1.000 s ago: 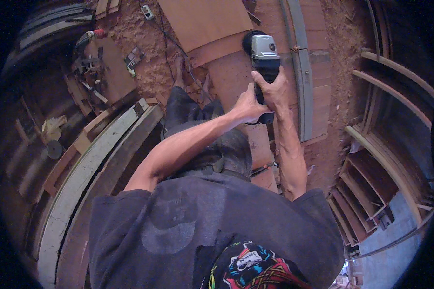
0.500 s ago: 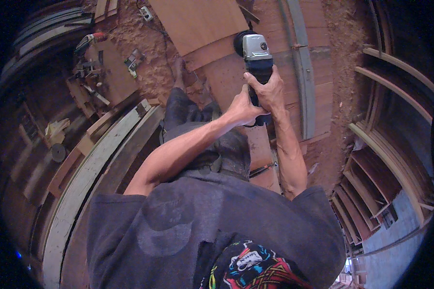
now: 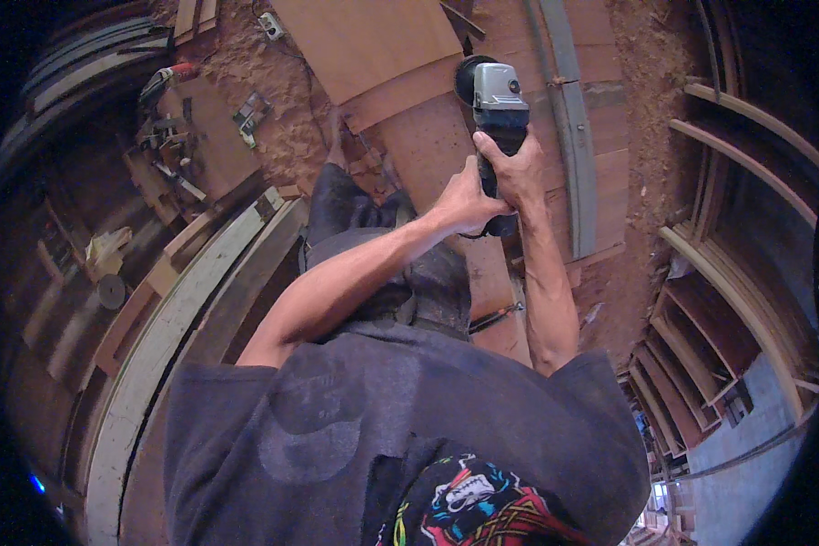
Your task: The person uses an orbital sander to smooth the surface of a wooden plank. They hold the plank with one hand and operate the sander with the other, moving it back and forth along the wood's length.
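An angle grinder [image 3: 500, 88] with a silver head and dark body is held out in front of me by both hands. My right hand [image 3: 516, 171] wraps round its body just behind the head. Closer to me, my left hand [image 3: 469, 200] is closed on the rear handle. The dark round disc [image 3: 467, 78] stands on edge at the left side of the head. It is near the edge of a broad brown wooden panel [image 3: 364, 41]. Whether the disc touches the wood, I cannot tell.
Wooden boards [image 3: 428, 136] lie below the grinder, with a long grey strip [image 3: 575, 146] to their right. A white power socket block [image 3: 270, 25] sits on the sawdust-covered floor. Long timbers [image 3: 187, 318] run along my left; wooden frames [image 3: 746, 146] stand at right.
The grinder has shifted slightly right together with both hands. It has turned a little, so more of the disc's flat side shows. Both hands keep their grip.
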### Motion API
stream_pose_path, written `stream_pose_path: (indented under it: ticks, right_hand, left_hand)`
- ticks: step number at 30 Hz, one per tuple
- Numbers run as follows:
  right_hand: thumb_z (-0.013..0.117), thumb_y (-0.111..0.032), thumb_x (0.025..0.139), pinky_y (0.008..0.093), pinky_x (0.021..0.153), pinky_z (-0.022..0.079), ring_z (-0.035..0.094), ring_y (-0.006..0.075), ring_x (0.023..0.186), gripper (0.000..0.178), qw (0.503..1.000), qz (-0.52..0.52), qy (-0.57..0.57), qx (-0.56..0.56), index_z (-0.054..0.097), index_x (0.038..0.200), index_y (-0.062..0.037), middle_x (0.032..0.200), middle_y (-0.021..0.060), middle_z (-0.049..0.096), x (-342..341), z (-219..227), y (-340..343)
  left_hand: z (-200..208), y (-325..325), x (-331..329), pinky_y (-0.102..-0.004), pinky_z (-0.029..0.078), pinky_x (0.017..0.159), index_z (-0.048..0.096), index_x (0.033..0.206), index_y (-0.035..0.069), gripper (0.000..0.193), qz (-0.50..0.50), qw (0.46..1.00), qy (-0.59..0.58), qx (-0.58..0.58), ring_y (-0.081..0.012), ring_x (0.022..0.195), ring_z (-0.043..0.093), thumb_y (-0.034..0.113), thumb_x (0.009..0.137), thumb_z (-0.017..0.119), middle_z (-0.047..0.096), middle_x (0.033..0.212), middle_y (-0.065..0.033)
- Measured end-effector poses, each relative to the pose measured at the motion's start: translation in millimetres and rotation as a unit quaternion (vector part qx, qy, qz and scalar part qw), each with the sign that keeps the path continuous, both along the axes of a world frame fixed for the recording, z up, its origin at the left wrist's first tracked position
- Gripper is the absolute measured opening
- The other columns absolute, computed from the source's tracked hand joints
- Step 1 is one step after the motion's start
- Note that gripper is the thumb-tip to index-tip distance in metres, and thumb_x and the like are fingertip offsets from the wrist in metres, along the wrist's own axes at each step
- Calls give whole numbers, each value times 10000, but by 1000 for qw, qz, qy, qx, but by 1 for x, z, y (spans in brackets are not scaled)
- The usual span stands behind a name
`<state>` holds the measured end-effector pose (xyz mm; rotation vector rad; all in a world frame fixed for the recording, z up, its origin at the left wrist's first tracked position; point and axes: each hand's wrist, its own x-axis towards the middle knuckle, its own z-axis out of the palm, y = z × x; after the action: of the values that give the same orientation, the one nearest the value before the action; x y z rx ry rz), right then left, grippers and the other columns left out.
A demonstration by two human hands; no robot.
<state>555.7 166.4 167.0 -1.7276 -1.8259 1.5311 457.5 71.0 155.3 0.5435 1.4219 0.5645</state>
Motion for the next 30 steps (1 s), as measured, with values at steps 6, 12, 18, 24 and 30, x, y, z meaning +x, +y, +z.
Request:
stream_pose_path:
  ticks: [6, 12, 18, 24, 30]
  right_hand:
    - [871, -523, 801, 474, 818, 601, 758, 381, 903, 734, 997, 40, -57, 32, 630, 1234, 18, 1001, 227, 753, 1, -4, -12]
    - [890, -443, 821, 416, 812, 603, 748, 270, 891, 689, 998, 33, -31, 40, 626, 1247, 30, 1007, 167, 760, 10, -11, -12]
    - [886, -435, 816, 422, 798, 607, 751, 274, 863, 676, 999, -7, -30, 34, 632, 1238, 28, 1003, 163, 762, 21, -2, -9]
    - [851, -540, 813, 498, 847, 603, 759, 425, 961, 816, 991, 122, -42, 41, 566, 1340, 14, 1034, 246, 755, -5, -2, -38]
    - [861, -560, 792, 502, 854, 598, 752, 430, 981, 837, 992, 111, -45, 38, 569, 1341, 0, 1079, 258, 746, -9, -8, -36]
  left_hand:
    - [3, -15, 4, -463, 590, 946, 441, 1359, -50, 947, 37, 999, 22, 19, -398, 1102, 729, 387, 696, 956, 710, 1192, -286]
    - [-16, -20, 14, -456, 604, 881, 429, 1358, -59, 987, 48, 997, 14, 66, -384, 1040, 746, 405, 679, 975, 713, 1179, -286]
    - [-14, -7, 19, -448, 521, 1085, 360, 1526, -24, 1018, -21, 999, -30, 21, -361, 1280, 645, 330, 765, 936, 659, 1341, -231]
    - [-20, -59, 14, -423, 626, 869, 302, 1497, -31, 1019, 94, 992, -16, 77, -338, 1007, 752, 257, 758, 941, 719, 1186, -212]
    - [-42, -63, 15, -453, 564, 1014, 328, 1487, -37, 1005, 116, 989, -54, 72, -365, 1194, 698, 257, 751, 945, 704, 1238, -249]
